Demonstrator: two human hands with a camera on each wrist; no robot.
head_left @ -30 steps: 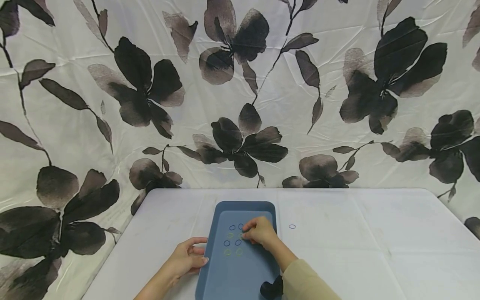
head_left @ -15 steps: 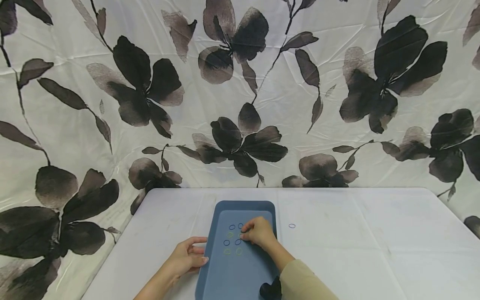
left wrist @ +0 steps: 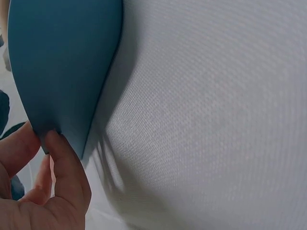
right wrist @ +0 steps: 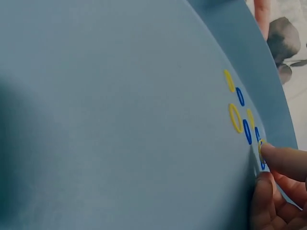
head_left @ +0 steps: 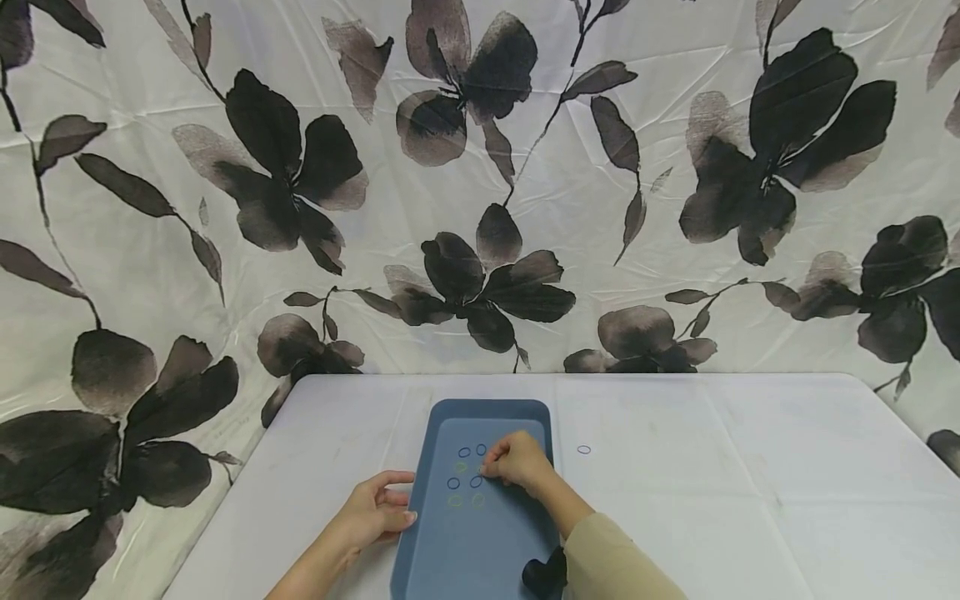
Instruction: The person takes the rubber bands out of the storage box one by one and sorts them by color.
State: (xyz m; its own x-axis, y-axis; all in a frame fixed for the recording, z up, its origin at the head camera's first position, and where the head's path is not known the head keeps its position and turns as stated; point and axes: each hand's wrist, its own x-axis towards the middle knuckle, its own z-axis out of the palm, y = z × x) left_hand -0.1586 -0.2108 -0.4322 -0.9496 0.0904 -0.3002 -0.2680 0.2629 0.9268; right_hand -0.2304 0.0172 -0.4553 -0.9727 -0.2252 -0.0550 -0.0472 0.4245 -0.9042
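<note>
My left hand [head_left: 367, 514] grips the left side of a blue rectangular tray [head_left: 480, 550]; in the left wrist view its thumb and fingers pinch the tray's edge. My right hand [head_left: 521, 462] reaches over the tray from the right. Its thumb and fingertips pinch a thin yellow ring [right wrist: 260, 149], which overlaps a blue ring [right wrist: 263, 165] in the right wrist view. Fingers cover this yellow ring in the head view. Around it lie more thin rings in rows, blue ones [head_left: 453, 483] and yellow ones [head_left: 454, 501], flat on the tray floor.
A single blue ring [head_left: 583, 449] lies on the white table [head_left: 720, 500], right of the tray. A black rounded object [head_left: 543, 573] sits beside the right sleeve, over the tray's near right part. Behind the table hangs a flower-printed cloth [head_left: 480, 167].
The right fingertips have shifted slightly left, and the yellow ring visible at them a second ago is now hidden in the head view. The left hand keeps its place on the tray.
</note>
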